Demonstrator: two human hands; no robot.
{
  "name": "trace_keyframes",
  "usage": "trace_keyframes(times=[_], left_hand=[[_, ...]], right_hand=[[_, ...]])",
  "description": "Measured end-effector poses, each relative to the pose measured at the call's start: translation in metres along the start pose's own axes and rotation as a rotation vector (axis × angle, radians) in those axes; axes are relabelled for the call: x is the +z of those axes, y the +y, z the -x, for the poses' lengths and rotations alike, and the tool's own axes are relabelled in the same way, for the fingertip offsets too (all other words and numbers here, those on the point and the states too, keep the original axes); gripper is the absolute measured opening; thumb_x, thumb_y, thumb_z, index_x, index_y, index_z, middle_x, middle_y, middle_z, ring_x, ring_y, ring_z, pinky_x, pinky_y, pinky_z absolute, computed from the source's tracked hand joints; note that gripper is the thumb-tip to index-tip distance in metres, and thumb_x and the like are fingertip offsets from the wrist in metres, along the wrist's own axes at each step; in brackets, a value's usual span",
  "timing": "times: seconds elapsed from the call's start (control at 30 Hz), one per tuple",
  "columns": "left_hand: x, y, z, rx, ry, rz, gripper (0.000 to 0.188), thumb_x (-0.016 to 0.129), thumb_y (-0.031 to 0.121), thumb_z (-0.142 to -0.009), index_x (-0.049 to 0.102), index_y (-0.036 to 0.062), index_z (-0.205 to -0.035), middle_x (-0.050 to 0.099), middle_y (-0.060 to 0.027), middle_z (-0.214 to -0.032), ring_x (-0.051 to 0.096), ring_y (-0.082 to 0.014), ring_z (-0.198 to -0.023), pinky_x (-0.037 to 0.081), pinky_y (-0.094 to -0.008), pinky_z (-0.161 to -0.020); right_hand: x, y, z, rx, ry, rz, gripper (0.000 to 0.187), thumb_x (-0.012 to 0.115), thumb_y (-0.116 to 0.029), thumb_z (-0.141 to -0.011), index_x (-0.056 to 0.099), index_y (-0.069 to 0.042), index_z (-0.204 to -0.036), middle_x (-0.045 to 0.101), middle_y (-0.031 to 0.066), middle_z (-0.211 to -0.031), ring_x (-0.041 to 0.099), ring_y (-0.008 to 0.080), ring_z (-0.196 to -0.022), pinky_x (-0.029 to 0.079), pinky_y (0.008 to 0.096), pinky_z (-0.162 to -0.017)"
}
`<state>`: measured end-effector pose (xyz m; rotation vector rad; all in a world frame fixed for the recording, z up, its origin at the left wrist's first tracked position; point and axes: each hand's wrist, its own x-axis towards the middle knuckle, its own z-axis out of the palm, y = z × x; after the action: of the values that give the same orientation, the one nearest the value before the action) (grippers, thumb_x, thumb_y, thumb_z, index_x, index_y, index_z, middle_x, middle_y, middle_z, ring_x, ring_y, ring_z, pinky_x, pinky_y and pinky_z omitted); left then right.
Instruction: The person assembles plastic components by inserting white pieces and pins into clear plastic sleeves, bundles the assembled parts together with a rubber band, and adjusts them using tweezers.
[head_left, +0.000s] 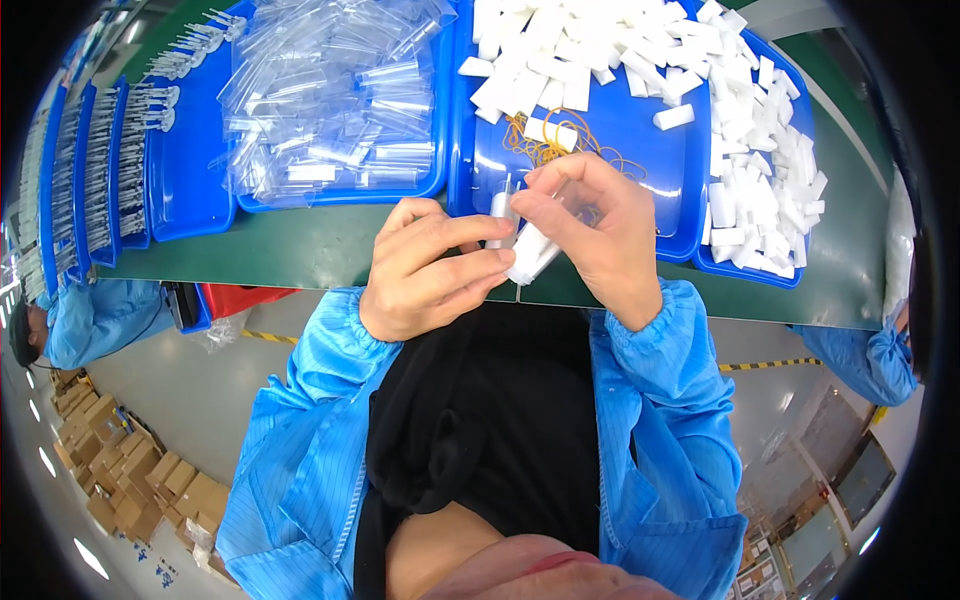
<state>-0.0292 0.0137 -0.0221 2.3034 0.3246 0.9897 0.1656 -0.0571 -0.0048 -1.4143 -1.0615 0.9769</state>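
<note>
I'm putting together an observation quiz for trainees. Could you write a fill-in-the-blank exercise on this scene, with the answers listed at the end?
1. The tabletop is coloured ____.
2. The clear plastic packaging lies to the person's ____ of the rubber bands.
3. The left hand and right hand are close together at small pieces that are mostly ____ in colour.
4. The sleeves on both arms are coloured ____.

Missing words: green; left; white; blue.

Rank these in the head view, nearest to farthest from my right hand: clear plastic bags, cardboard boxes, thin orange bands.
1. Thin orange bands: just beyond your right hand.
2. Clear plastic bags: farther off, upper left.
3. Cardboard boxes: far lower left.
</note>
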Motion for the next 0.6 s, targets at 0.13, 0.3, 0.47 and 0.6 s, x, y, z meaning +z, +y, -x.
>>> trace_keyframes(times=[0.13, 0.3, 0.47, 0.6], left_hand=[[0.0, -0.002, 0.0, -0.017, 0.019, 0.016, 0.039, 0.084, 0.004, -0.065, 0.07, 0.0112, -0.101, 0.072, -0.0054, -0.107, 0.063, -0.0144, -0.072, 0.043, -0.0301, -0.071], [0.001, -0.009, 0.0, -0.019, 0.05, 0.044, 0.041, 0.085, 0.003, -0.066, 0.062, 0.0097, -0.099, 0.072, -0.0086, -0.106, 0.065, -0.0227, -0.08, 0.047, -0.0343, -0.071], [0.0, -0.013, 0.001, 0.011, 0.066, 0.047, 0.042, 0.086, 0.005, -0.067, 0.06, 0.0092, -0.099, 0.071, -0.0098, -0.106, 0.066, -0.0236, -0.083, 0.048, -0.0343, -0.074], [0.003, -0.014, 0.004, -0.095, 0.126, 0.064, 0.058, 0.088, 0.012, -0.068, 0.058, 0.0054, -0.116, 0.063, -0.015, -0.123, 0.067, -0.0263, -0.092, 0.051, -0.0354, -0.082]], right_hand=[[-0.004, -0.007, -0.002, 0.062, -0.038, -0.032, 0.02, 0.076, -0.019, -0.086, 0.069, -0.002, -0.095, 0.067, 0.0043, -0.085, 0.062, 0.0112, -0.073, 0.047, 0.0251, -0.066], [-0.011, -0.007, -0.004, 0.074, -0.061, -0.051, 0.021, 0.077, -0.019, -0.085, 0.071, -0.003, -0.096, 0.065, 0.0051, -0.088, 0.061, 0.0133, -0.079, 0.048, 0.0262, -0.071], [-0.004, -0.009, 0.003, -0.074, -0.088, 0.138, 0.018, 0.078, -0.017, -0.083, 0.071, -0.006, -0.094, 0.064, 0.0052, -0.087, 0.06, 0.0149, -0.078, 0.048, 0.0286, -0.071], [-0.005, -0.012, -0.002, -0.159, -0.052, 0.151, 0.019, 0.08, -0.017, -0.081, 0.07, -0.006, -0.094, 0.064, 0.0055, -0.086, 0.06, 0.0161, -0.077, 0.048, 0.0294, -0.069]])
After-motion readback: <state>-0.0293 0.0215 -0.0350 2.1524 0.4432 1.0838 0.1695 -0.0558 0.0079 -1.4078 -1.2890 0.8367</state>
